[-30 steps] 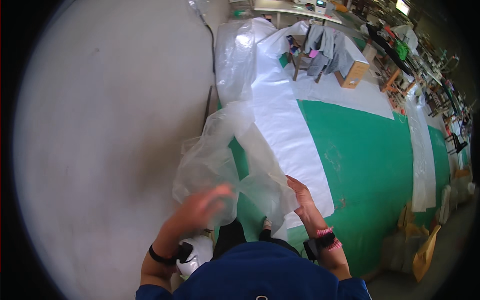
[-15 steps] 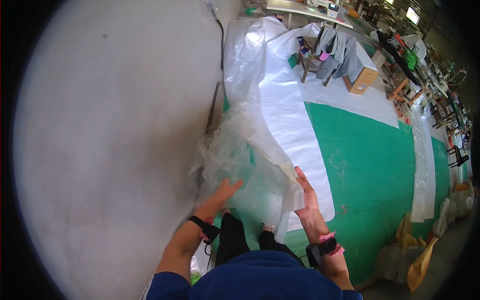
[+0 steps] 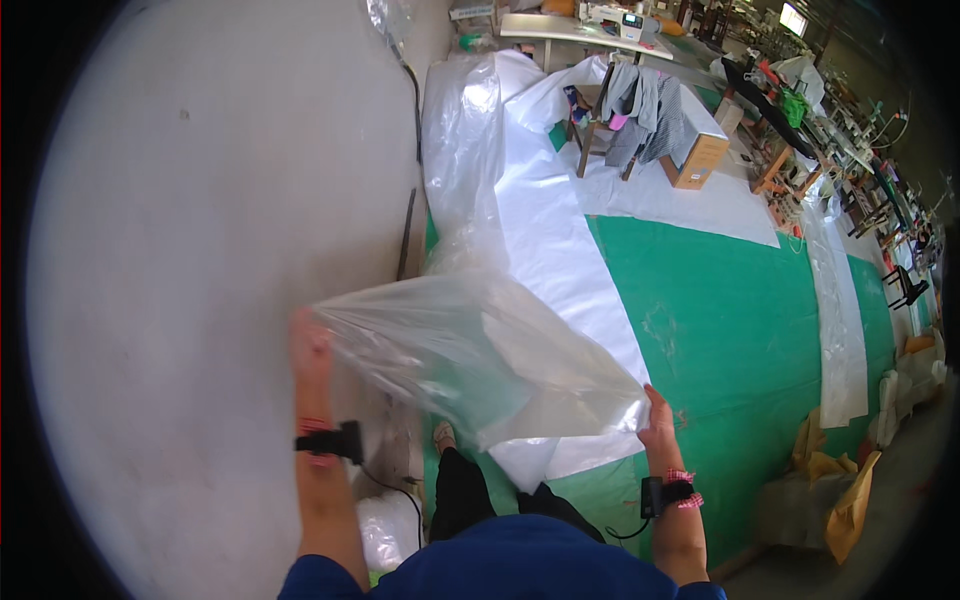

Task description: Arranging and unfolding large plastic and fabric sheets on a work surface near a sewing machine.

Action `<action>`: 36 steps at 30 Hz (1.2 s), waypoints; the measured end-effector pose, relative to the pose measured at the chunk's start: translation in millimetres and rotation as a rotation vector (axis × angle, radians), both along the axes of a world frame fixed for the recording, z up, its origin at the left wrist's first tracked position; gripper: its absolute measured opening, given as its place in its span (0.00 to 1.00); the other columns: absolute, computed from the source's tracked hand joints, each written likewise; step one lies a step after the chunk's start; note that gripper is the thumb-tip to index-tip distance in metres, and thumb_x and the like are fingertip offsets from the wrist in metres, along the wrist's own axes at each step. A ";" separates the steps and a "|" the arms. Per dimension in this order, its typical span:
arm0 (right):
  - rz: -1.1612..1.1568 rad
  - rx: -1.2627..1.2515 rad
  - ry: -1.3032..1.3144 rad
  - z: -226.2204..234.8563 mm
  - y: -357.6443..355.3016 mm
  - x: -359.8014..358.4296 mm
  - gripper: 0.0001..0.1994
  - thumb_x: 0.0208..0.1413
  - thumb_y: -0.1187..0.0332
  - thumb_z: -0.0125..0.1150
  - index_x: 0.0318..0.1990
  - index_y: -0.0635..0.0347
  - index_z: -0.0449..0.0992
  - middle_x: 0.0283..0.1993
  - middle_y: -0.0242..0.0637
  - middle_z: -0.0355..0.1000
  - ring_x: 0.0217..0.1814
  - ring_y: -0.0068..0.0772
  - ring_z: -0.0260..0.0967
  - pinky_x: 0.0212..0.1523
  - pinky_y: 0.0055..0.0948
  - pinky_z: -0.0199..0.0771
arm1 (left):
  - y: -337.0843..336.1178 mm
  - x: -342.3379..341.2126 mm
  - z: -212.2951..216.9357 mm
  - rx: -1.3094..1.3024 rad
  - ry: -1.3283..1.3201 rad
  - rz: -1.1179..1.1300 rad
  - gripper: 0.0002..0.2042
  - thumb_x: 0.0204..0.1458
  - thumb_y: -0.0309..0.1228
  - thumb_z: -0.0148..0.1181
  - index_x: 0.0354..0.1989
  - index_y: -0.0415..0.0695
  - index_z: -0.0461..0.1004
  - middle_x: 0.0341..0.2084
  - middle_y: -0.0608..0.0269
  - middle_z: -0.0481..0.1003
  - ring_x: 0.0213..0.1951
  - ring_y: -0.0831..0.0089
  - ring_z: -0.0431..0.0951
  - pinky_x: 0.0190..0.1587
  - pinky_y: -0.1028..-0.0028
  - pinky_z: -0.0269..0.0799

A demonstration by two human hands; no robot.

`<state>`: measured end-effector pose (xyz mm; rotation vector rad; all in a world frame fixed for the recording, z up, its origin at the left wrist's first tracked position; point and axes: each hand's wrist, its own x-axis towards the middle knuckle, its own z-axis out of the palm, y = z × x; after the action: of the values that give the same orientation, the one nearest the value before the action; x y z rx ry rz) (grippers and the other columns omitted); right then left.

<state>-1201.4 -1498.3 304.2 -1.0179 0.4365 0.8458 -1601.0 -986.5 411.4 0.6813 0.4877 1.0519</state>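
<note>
Holding a clear sheet [image 3: 430,345] stretched across the middle, from near nine o'clock to four. Gripping one corner near nine with the left hand [image 3: 312,345], closed on it but too blurry to make out each finger. Pinching the other end at four with the right hand [image 3: 657,418], with fingers pressed on the edge. Showing creases that fan out from the left hand, and green floor [image 3: 740,320] through the thin part. Hiding some of a long white strip [image 3: 555,220] behind the sheet. Wearing a black strap [image 3: 348,440] on the left wrist, and another with a pink band [image 3: 680,475] on the right. Standing in black pants [image 3: 465,495] at six, with one shoe [image 3: 443,435] on the green. Having a gray wall [image 3: 200,250] at nine. Facing clear plastic [image 3: 462,130] at twelve, beside the strip, clothes [image 3: 655,110] on a chair [image 3: 584,155] at one, and a box [image 3: 702,160] just beside at two. Having a yellow bag [image 3: 850,510] well apart at four, and a white bag [image 3: 388,525] at seven.
</note>
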 end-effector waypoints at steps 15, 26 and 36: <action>1.313 -1.048 -1.061 -175.2 -109.5 10.9 0.09 0.41 0.71 0.59 0.34 0.56 0.76 0.34 0.42 0.74 0.35 0.39 0.73 0.35 0.35 0.73 | 66.8 -27.2 327.9 0.468 0.225 0.353 0.07 0.56 0.33 0.51 0.33 0.44 0.71 0.24 0.69 0.72 0.25 0.79 0.73 0.29 0.79 0.72; 0.547 -0.168 -0.140 79.3 13.4 -97.4 0.15 0.54 0.68 0.54 0.47 0.69 0.70 0.39 0.38 0.72 0.39 0.31 0.70 0.39 0.30 0.72 | 6.7 -120.3 317.4 1.066 1.628 1.072 0.22 0.55 0.33 0.51 0.56 0.36 0.60 0.51 0.50 0.67 0.50 0.58 0.69 0.52 0.64 0.63; 0.482 0.332 -0.034 135.7 109.1 -130.8 0.09 0.54 0.63 0.59 0.38 0.55 0.72 0.33 0.25 0.71 0.33 0.17 0.69 0.34 0.21 0.71 | -243.2 129.7 116.7 0.992 0.994 -0.553 0.14 0.46 0.39 0.63 0.30 0.40 0.70 0.27 0.55 0.72 0.29 0.63 0.72 0.33 0.68 0.67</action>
<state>-1332.2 -1389.2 439.8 -0.8340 0.0101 1.2814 -1471.3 -1229.7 528.1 2.1252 0.5419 0.2923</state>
